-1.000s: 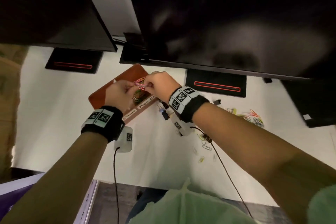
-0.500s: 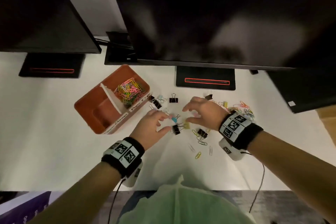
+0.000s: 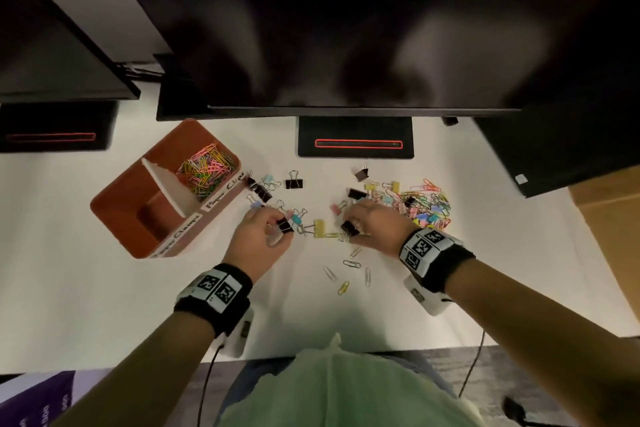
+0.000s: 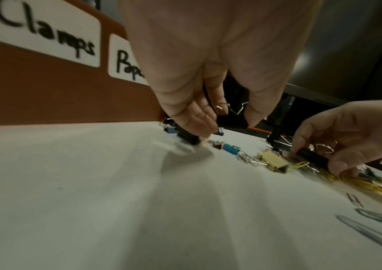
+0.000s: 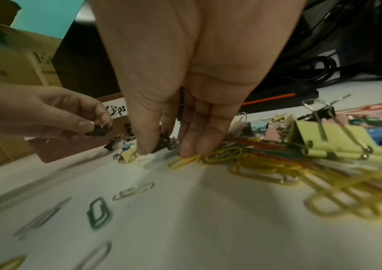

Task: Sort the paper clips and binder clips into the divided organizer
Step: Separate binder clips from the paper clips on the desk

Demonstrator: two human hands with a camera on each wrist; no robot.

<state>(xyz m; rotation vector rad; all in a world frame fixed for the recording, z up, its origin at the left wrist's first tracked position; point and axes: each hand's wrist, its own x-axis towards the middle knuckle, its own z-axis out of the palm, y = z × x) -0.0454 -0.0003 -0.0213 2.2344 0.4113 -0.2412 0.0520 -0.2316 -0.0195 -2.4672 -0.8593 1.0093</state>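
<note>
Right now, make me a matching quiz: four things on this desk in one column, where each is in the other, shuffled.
Column one:
1. organizer
2. left hand
3. right hand
4. paper clips

Column two:
A. pinching a black binder clip on the desk
B. in the far compartment
C. left of the clip piles
D. holding a black binder clip off the desk

Pairs: 1-C, 2-D, 3-A, 4-B

Dim room, light falling from overhead.
The white desk [image 3: 104, 288] is brightest; the monitors [image 3: 346, 28] carry soft glare patches. Wrist views bend strongly at the edges, near paper clips [image 5: 97, 211] blurred, hand shadows soft.
</note>
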